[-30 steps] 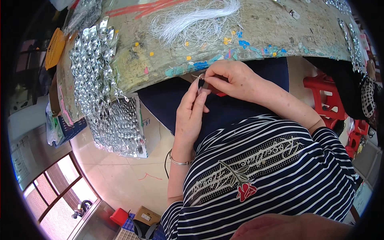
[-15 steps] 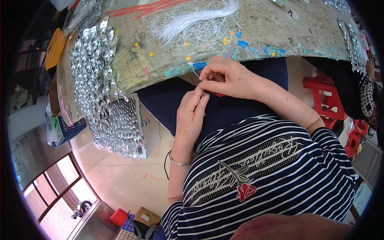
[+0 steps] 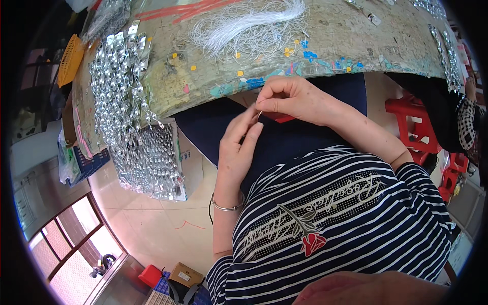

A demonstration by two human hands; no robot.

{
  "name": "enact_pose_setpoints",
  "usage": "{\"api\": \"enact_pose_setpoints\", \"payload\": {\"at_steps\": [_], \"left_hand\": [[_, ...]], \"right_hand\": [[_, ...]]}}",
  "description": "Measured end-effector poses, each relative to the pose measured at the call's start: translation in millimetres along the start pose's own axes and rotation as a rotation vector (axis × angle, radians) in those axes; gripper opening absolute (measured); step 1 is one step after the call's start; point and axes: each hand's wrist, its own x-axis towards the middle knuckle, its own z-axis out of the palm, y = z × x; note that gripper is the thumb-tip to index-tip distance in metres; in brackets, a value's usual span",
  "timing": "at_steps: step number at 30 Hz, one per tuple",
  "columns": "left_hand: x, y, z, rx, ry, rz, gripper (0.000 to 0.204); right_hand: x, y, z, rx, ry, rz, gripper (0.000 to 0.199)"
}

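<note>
My left hand [image 3: 239, 147] and my right hand [image 3: 290, 99] meet over my lap at the near edge of a worn worktable [image 3: 356, 40]. The fingertips of both hands pinch a small thin metal piece [image 3: 259, 115] with a fine thread, held just above a small red piece [image 3: 278, 118] on my dark trousers. A silver bangle [image 3: 227, 207] circles my left wrist. A bundle of white threads [image 3: 249, 23] lies on the table beyond my hands.
Shiny silver strips of small metal pieces [image 3: 127, 112] drape over the table's left edge. Small coloured bits [image 3: 305, 51] dot the tabletop. Red plastic stools [image 3: 406, 114] stand at right beside another person's dark sleeve [image 3: 465, 119]. Tiled floor shows below left.
Both hands stay pinched together at the table edge; the fingers have shifted slightly, my left fingertips sliding up toward my right thumb.
</note>
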Motion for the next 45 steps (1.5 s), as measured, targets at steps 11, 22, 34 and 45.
{"api": "enact_pose_setpoints", "payload": {"at_steps": [11,22,34,45], "left_hand": [[17,21,12,-0.451,0.242,-0.182,0.016],[10,5,27,-0.209,0.108,-0.276,0.015],[-1,4,5,-0.327,0.053,-0.296,0.014],[-2,4,0,-0.241,0.101,-0.183,0.011]], "right_hand": [[2,9,4,-0.404,-0.016,-0.253,0.016],[-11,1,4,-0.204,-0.055,-0.096,0.015],[-41,-8,-49,-0.820,-0.023,-0.290,0.006],[-70,-29,-99,-0.553,0.407,-0.244,0.013]]}}
